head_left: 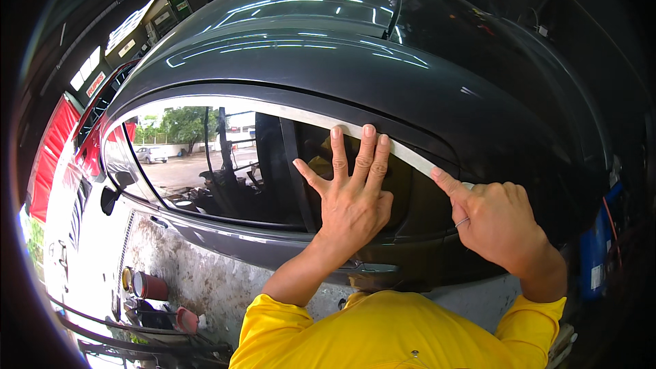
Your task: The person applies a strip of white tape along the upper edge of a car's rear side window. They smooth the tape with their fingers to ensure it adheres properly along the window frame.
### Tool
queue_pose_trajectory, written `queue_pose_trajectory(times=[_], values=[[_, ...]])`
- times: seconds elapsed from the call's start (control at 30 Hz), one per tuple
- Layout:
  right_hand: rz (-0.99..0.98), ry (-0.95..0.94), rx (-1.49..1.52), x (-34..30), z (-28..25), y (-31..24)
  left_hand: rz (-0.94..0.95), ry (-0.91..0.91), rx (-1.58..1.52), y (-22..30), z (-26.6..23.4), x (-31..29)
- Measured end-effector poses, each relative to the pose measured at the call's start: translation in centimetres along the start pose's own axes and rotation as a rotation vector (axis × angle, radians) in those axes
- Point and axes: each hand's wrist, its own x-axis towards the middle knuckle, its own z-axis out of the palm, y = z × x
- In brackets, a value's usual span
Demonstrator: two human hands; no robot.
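Note:
A pale strip, which looks like tape or trim, runs along the upper edge of the side windows of a dark grey car. My left hand is open, its fingers spread over the dark rear side window, with several fingertips against the strip. Farther right, my right hand points its index finger along the strip's lower right stretch and touches it. Its other fingers are curled in, and one wears a ring. Whatever they may hold is hidden behind the hand.
The front side window mirrors a tree and a parked car. A dark side mirror juts out at the left, above the concrete floor. A reddish bucket stands there. A blue object is at the far right.

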Motion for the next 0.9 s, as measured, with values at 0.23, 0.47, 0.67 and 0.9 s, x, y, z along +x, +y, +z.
queue_pose_trajectory(times=[0.23,0.47,0.67,0.9], values=[[0.021,-0.001,-0.027,0.2,-0.1,0.2,-0.013,-0.004,0.001,0.2,0.2,-0.1],[0.012,0.031,0.01,0.3,-0.1,0.7,-0.013,-0.025,-0.004,0.7,0.1,0.0],[0.026,-0.021,0.035,0.4,-1.0,0.6,-0.026,-0.021,-0.01,0.9,0.2,-0.1],[-0.003,-0.015,0.047,-0.2,-0.7,0.7,-0.027,-0.006,-0.006,0.9,0.6,-0.2]])
